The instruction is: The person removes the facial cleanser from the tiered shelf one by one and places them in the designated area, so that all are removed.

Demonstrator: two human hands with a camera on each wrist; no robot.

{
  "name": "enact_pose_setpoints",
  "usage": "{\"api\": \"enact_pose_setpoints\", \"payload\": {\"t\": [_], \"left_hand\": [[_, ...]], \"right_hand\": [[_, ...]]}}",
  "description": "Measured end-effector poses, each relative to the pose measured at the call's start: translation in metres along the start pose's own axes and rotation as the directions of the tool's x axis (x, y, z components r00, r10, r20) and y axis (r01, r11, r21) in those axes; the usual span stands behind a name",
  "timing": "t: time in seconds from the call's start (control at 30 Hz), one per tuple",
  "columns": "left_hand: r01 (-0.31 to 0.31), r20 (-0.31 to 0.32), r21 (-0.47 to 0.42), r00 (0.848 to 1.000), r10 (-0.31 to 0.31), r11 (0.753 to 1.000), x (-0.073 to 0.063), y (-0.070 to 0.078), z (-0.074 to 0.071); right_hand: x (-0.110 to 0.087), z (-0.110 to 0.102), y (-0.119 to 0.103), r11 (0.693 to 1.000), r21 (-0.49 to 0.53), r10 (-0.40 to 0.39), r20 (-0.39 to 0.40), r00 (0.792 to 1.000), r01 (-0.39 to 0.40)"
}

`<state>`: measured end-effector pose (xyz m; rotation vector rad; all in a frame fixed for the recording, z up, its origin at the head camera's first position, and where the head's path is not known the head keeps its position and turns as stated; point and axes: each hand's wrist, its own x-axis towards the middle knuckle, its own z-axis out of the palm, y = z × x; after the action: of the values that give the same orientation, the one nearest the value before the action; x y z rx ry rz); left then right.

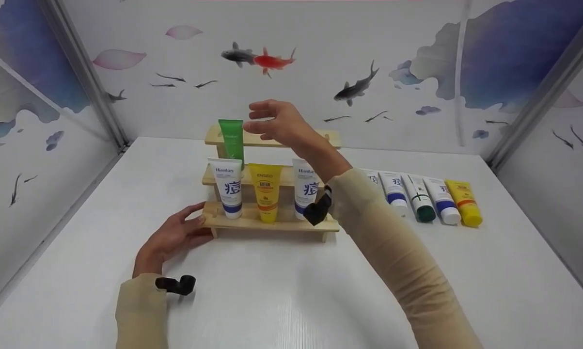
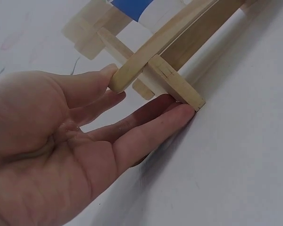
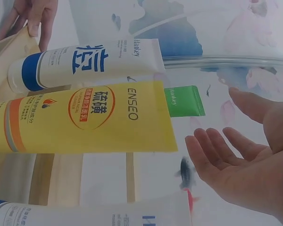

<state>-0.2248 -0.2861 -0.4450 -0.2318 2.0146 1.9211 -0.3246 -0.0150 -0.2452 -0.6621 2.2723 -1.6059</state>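
A three-tier wooden display rack (image 1: 272, 224) stands on the white table. My left hand (image 1: 177, 234) grips the left end of its lowest tier, thumb at the shelf tip (image 2: 120, 81) and fingers against the leg (image 2: 174, 82). Above the upper tiers is my right hand (image 1: 281, 125), empty, with fingers spread beside the green tube (image 1: 232, 140). That tube stands upright on the middle tier. Along the bottom tier are a white-and-blue tube (image 1: 227, 186), a yellow tube (image 1: 264, 191) and another white-and-blue tube (image 1: 305, 182), partly covered by the right wrist.
To the right of the rack, several tubes lie in a row on the table (image 1: 272, 291), among them a white-and-green tube (image 1: 418, 196) and a yellow tube (image 1: 464, 201). The right forearm hides part of that row. Printed wall panels (image 1: 310, 29) enclose the table's back and sides.
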Motion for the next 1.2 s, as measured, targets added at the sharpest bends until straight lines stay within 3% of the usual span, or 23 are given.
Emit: {"api": "enact_pose_setpoints", "payload": {"t": [0.3, 0.57, 0.87, 1.07, 1.2], "left_hand": [[-0.020, 0.016, 0.009, 1.000, 0.020, 1.000, 0.003, -0.003, 0.002], [-0.013, 0.019, -0.009, 1.000, 0.013, 1.000, 0.003, -0.002, 0.003], [0.028, -0.017, -0.014, 0.999, -0.028, 1.000, 0.001, -0.001, 0.000], [0.020, -0.019, -0.020, 1.000, -0.020, 1.000, 0.001, -0.002, 0.000], [0.013, -0.012, -0.022, 1.000, -0.013, 1.000, 0.000, -0.001, 0.001]], "right_hand": [[0.011, 0.009, 0.000, 0.999, 0.011, 0.046, -0.028, 0.999, -0.046], [0.020, 0.018, 0.003, 0.991, 0.025, 0.134, -0.054, 0.989, -0.133], [0.034, 0.034, 0.000, 0.981, -0.017, 0.192, -0.070, 0.979, -0.194], [0.039, 0.040, 0.002, 0.971, -0.047, 0.231, -0.084, 0.969, -0.236], [0.039, 0.041, 0.004, 0.972, -0.073, 0.214, -0.098, 0.972, -0.221]]}}
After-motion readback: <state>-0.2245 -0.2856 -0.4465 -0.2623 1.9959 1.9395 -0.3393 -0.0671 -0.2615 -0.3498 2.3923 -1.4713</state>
